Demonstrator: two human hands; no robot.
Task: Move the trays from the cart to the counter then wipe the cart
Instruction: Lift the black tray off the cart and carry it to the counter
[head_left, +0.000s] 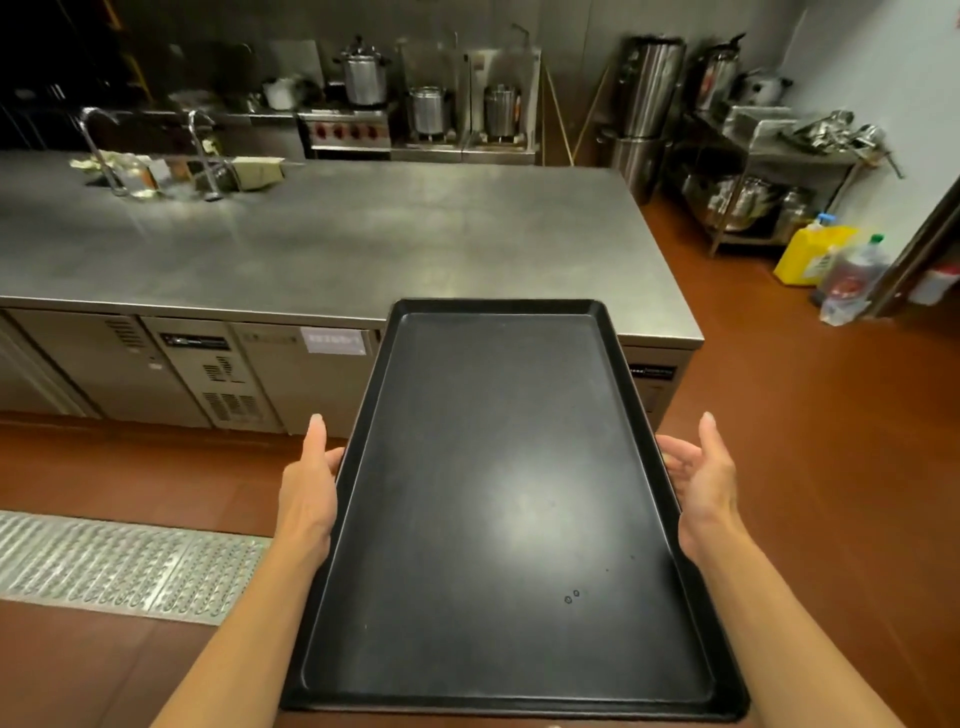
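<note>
Tray (511, 499), black, stiff, likely light and slick-rimmed: clamped between left hand (306, 486) and right hand (701, 478) at mid long edges, counter (322, 244) beyond fingertips.

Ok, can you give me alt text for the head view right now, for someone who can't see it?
Two bare hands, left hand and right hand, hold an empty black tray by its long sides, carried lengthwise toward a bare stainless steel counter. The tray's far end overlaps the counter's near edge in view; pots and a sink tap sit beyond, above a red-brown floor.
</note>
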